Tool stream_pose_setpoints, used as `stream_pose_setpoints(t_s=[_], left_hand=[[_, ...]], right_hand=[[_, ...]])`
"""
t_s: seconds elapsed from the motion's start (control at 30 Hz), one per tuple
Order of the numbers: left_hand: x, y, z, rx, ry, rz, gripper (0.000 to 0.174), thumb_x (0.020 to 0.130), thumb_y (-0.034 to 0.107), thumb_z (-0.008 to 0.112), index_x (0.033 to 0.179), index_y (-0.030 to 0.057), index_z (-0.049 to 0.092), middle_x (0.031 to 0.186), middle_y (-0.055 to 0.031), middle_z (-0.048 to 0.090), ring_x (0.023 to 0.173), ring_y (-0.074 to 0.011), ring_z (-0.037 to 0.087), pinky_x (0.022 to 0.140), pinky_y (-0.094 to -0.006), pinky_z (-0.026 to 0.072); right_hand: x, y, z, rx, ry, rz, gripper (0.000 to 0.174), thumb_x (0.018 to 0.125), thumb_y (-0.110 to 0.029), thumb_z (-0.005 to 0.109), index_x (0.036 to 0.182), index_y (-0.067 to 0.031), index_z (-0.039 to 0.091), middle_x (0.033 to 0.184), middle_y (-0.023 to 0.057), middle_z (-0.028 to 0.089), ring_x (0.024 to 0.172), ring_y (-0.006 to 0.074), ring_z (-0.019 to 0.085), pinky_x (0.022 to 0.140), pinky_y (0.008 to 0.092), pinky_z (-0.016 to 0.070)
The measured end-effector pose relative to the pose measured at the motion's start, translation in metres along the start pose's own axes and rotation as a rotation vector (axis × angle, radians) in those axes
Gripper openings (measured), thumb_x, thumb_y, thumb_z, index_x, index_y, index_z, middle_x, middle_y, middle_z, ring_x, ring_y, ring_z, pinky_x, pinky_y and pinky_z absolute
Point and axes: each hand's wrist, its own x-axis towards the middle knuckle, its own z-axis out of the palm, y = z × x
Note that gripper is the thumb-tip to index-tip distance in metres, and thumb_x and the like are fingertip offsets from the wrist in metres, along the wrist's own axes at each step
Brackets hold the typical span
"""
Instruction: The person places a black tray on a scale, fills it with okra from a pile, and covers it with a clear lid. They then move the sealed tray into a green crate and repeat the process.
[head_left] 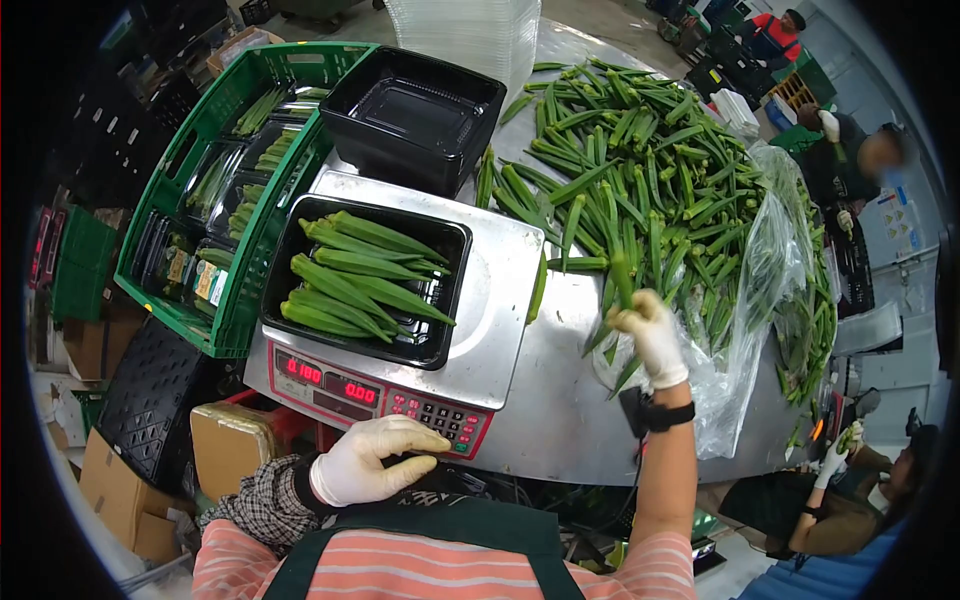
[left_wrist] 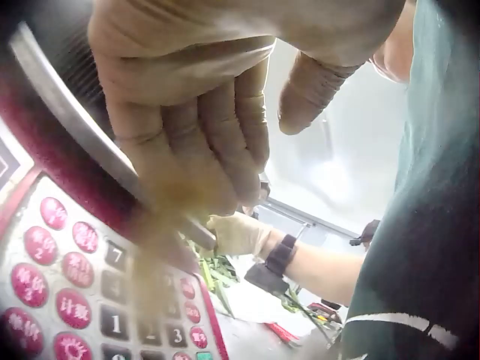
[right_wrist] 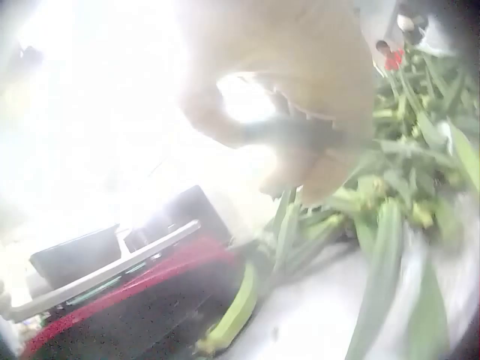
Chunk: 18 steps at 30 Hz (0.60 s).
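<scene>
My white-gloved right hand [head_left: 652, 342] grips an okra pod [head_left: 621, 278] at the near side of a large okra heap [head_left: 640, 170]. In the right wrist view the gloved hand [right_wrist: 292, 90] is washed out by glare, the pod a dark blur across its fingers. My gloved left hand [head_left: 375, 462] hangs loosely by the scale keypad [head_left: 440, 418], fingers extended and holding nothing. On the scale's steel plate [head_left: 505, 290] sits a black plastic tray [head_left: 455, 310] with several okra pods [head_left: 350, 265] laid side by side. The red display [head_left: 325, 378] is lit.
Stacked black trays [head_left: 410, 110] stand behind the scale, beside clear plastic lids [head_left: 470, 35]. A green crate [head_left: 235, 335] of packed okra trays is at the left. Clear plastic film [head_left: 760, 290] lies along the heap's right side. Other people work at the right.
</scene>
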Motion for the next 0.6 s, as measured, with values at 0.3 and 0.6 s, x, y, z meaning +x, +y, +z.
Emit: stream_pose_setpoints(t_s=[0.3, 0.6], left_hand=[[0.004, 0.003, 0.008, -0.056, 0.072, -0.025, 0.023, 0.077, 0.004, 0.064, 0.1, 0.0022, 0.064, 0.096, -0.0114, 0.065, 0.09, -0.0229, 0.062, 0.079, -0.0303, 0.048], [0.031, 0.018, 0.009, -0.244, 0.034, 0.047, 0.027, 0.082, 0.004, 0.059, 0.109, -0.001, 0.058, 0.101, -0.0107, 0.063, 0.091, -0.0175, 0.061, 0.082, -0.0288, 0.047]], right_hand=[[0.091, -0.003, -0.007, -0.6, 0.212, -0.132, 0.026, 0.076, -0.025, 0.061, 0.087, -0.0011, 0.061, 0.086, 0.015, 0.063, 0.07, 0.0287, 0.061, 0.067, 0.0361, 0.0487], [-0.045, -0.074, 0.031, 0.994, -0.434, -0.013, 0.033, 0.086, -0.02, 0.059, 0.109, 0.0012, 0.05, 0.094, 0.0155, 0.061, 0.063, 0.0166, 0.058, 0.057, 0.0281, 0.0492]])
